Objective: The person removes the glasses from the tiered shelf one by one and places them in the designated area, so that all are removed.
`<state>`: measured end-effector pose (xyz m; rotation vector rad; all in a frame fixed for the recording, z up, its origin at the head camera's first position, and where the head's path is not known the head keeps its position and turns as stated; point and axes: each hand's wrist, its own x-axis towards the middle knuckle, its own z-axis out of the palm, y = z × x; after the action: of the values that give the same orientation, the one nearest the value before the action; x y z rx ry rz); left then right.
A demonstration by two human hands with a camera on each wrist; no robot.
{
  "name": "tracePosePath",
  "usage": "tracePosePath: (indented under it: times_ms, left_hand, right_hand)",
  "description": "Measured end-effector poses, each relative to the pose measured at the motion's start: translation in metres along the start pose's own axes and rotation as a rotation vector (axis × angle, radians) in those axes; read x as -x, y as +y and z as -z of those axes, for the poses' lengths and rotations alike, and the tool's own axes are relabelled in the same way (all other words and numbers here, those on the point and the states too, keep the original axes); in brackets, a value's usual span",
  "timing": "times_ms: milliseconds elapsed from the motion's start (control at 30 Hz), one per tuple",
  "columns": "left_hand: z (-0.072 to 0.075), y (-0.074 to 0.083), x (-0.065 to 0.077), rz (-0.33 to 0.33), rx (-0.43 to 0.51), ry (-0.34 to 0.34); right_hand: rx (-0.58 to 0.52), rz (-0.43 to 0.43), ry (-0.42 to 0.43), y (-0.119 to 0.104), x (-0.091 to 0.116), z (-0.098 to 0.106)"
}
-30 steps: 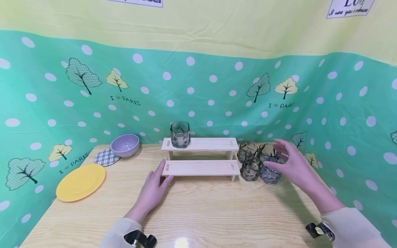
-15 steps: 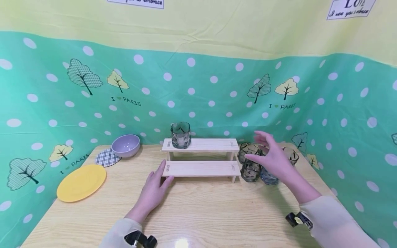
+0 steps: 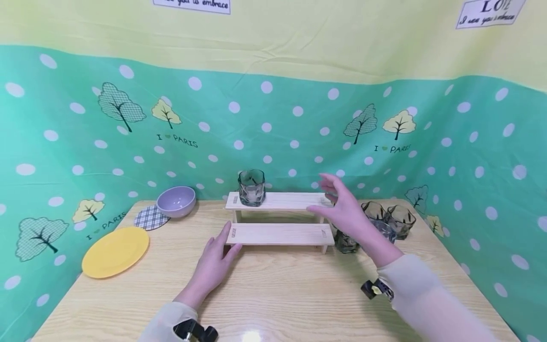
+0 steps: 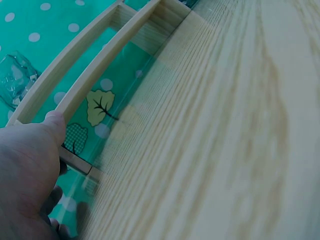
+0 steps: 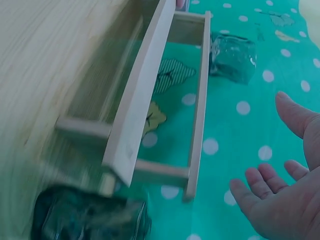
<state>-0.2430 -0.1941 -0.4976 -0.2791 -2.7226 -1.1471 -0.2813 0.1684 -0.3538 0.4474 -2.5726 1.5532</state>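
Observation:
A two-step wooden shelf rack (image 3: 279, 233) stands mid-table. My left hand (image 3: 212, 263) holds the left end of its lower step, thumb at the front edge and fingers round the side; the left wrist view shows this hand (image 4: 30, 175) at the board's end. On the upper step's left part stands a smoky grey glass (image 3: 251, 188), upright. My right hand (image 3: 344, 206) hovers over the rack's right end, holding nothing, its fingers spread loosely apart from the thumb. Beside the rack are several glasses, including a dark glass (image 3: 346, 243) and a clear brownish glass (image 3: 401, 222); my right arm partly hides them.
On the table's left are a yellow plate (image 3: 115, 252), a checked round mat (image 3: 150, 218) and a purple bowl (image 3: 176, 202) overlapping the mat. A green dotted cloth (image 3: 295, 137) hangs behind and along both sides of the wooden table (image 3: 278, 294).
My right hand has moved left from the glasses to over the rack's right end. More of the rightmost glasses shows now. My left hand stays on the rack.

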Motion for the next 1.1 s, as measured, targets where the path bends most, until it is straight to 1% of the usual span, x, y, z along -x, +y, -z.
tracePosePath:
  times_ms: [133, 300, 533, 800, 1100]
  left_hand:
    - [0.0, 0.0, 0.001, -0.005, 0.001, 0.005]
    - [0.0, 0.0, 0.001, 0.004, 0.001, 0.0]
    - [0.001, 0.001, 0.001, 0.015, 0.002, -0.006]
    - [0.001, 0.002, 0.001, 0.013, 0.003, -0.002]
    - [0.001, 0.003, 0.001, 0.013, 0.0, -0.002]
  right_hand:
    - [-0.045, 0.01, -0.018, -0.007, -0.01, -0.015]
    - [-0.059, 0.021, -0.033, -0.015, -0.021, -0.031]
    - [-0.074, 0.01, -0.049, -0.023, -0.036, -0.051]
    - [-0.099, 0.032, -0.063, -0.023, -0.051, -0.072]
    - [-0.139, 0.026, -0.064, -0.025, -0.062, -0.096]
